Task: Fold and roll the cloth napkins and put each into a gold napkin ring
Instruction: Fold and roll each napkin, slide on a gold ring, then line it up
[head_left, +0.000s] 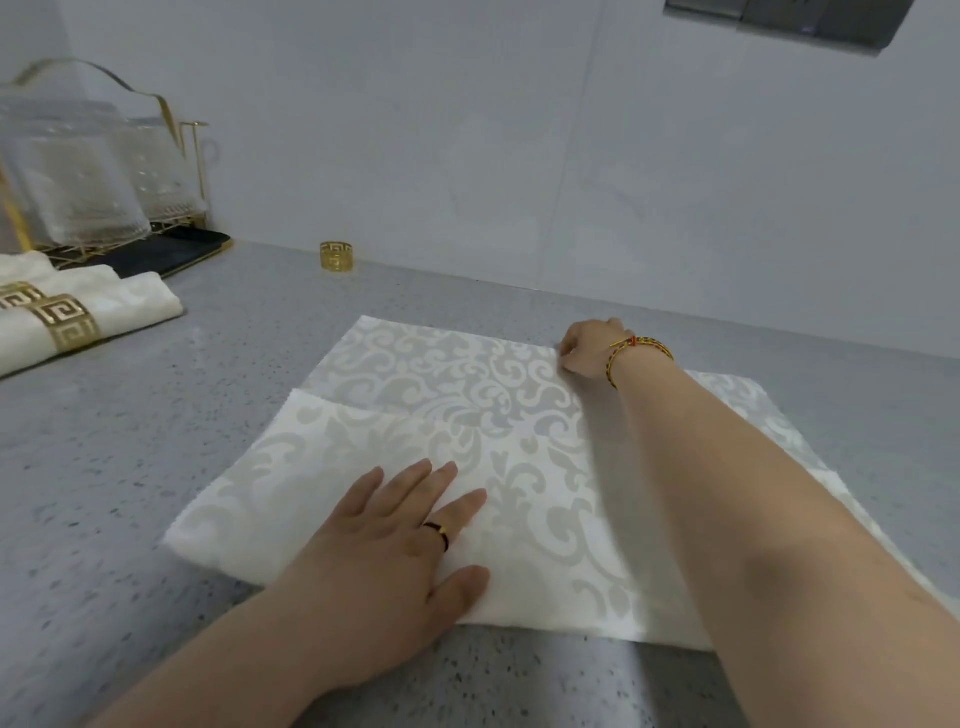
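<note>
Napkin (519, 467) of white damask lies folded near the countertop's (156, 441) front edge; left hand (395, 530) presses it open-palmed; right hand (587, 348) pinches its far edge.

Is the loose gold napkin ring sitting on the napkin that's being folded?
No, the gold napkin ring stands on the grey counter by the wall, well apart from the napkin.

Gold rack (199, 156), clear glasses (78, 192), black mat (169, 252), grey speckled countertop (130, 426)

Grey speckled countertop (156, 467), pale grey wall (467, 130), gold rack of glasses (93, 171) far left
</note>
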